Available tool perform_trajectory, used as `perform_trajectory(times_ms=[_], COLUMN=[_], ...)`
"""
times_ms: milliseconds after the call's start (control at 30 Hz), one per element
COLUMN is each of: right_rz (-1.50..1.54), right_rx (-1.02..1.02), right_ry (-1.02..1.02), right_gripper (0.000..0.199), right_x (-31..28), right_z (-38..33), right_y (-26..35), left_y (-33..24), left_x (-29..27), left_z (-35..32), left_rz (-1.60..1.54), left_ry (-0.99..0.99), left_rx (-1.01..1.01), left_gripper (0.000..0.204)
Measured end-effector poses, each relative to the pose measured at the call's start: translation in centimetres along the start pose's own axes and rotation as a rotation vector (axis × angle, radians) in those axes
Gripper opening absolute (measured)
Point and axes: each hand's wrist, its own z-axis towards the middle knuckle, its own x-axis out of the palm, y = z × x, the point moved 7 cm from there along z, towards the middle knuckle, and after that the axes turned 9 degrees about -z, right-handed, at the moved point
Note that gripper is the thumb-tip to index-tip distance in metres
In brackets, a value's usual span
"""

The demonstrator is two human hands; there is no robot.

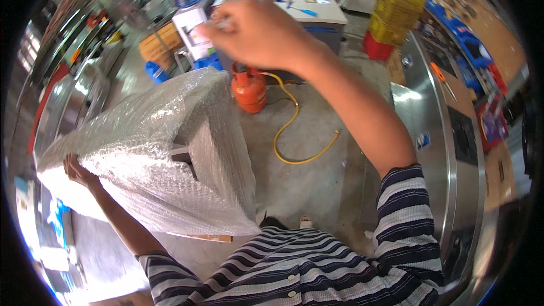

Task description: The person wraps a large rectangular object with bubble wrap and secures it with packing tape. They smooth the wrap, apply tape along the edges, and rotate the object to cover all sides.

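A large boxy object covered in clear bubble wrap (141, 153) stands on my left. Through a gap in the wrap, a pale panel with a dark slot (184, 157) shows; the rest of the object is veiled. My left hand (80, 171) is closed on the bubble wrap along its left side. High in front of me, apart from the wrapped object, my right hand (258, 33) is raised with fingers pinched together. Something small and whitish shows at those fingertips, too blurred to name.
An orange gas cylinder (249, 89) with a yellow hose (294, 114) stands on the floor ahead. Behind it is a white-topped table (317, 16). A steel counter (422, 119) with an orange-handled screwdriver (437, 72) runs along the right. Yellow crates (396, 8) stand far right.
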Motion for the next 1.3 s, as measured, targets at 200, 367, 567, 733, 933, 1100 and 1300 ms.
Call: perform_trajectory(times_ms=[200,367,567,733,933,1100,1300], right_rz=[0.408,0.590,0.701,0.832,0.648,0.630,0.801], right_rx=[0.131,0.056,-0.222,-0.505,-0.541,-0.523,-0.528], right_ry=[0.291,0.495,0.923,1.139,1.155,1.241,1.277], right_gripper=[0.072,0.074,0.080,0.099,0.109,0.104,0.106], right_x=[17.6,29.5,42.9,46.5,47.9,49.7,52.4], right_z=[1.2,8.9,14.9,9.7,8.7,10.1,11.1], right_y=[-12.8,-12.7,-2.1,5.6,5.3,3.2,1.1], left_y=[1.2,-1.6,-8.4,-11.8,-14.0,-15.1,-12.5], left_x=[-2.7,-9.1,-12.2,-14.0,-14.3,-5.8,0.4], left_z=[-0.2,-3.0,-2.2,-1.7,-1.7,5.2,5.3], left_rz=[-0.186,-0.058,0.121,0.200,0.270,0.598,1.256], left_ry=[0.076,0.084,0.063,0.063,0.038,0.427,0.528], left_rx=[-0.216,-0.195,-0.332,-0.510,-0.971,-1.677,-1.784], left_gripper=[0.030,0.029,0.031,0.034,0.040,0.061,0.056])
